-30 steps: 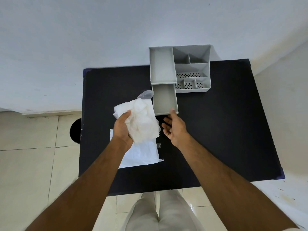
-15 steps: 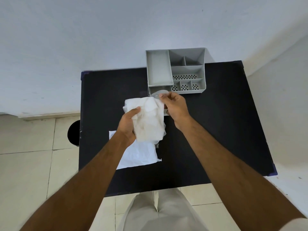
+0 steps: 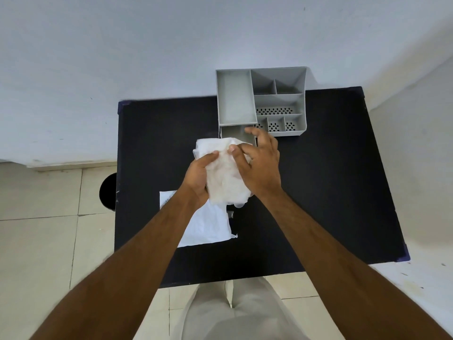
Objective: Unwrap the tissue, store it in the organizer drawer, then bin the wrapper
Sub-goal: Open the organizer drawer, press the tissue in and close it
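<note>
A crumpled white tissue bundle (image 3: 224, 176) is held above the black table (image 3: 318, 192). My left hand (image 3: 197, 181) grips its left side, thumb on top. My right hand (image 3: 259, 165) presses on its right side, fingers spread over it. Just behind the bundle the grey organizer's drawer (image 3: 235, 133) stands pulled out, mostly hidden by the tissue and my right hand. The grey organizer (image 3: 262, 101) stands at the table's far edge. A flat white wrapper sheet (image 3: 206, 227) lies on the table under my left forearm.
A dark round bin (image 3: 109, 192) stands on the tiled floor just left of the table. A white wall runs behind the table and another surface borders the right side. My legs are at the table's near edge.
My right hand came from beside the drawer to the tissue and now lies over its right side. The bundle has moved slightly toward the drawer.
</note>
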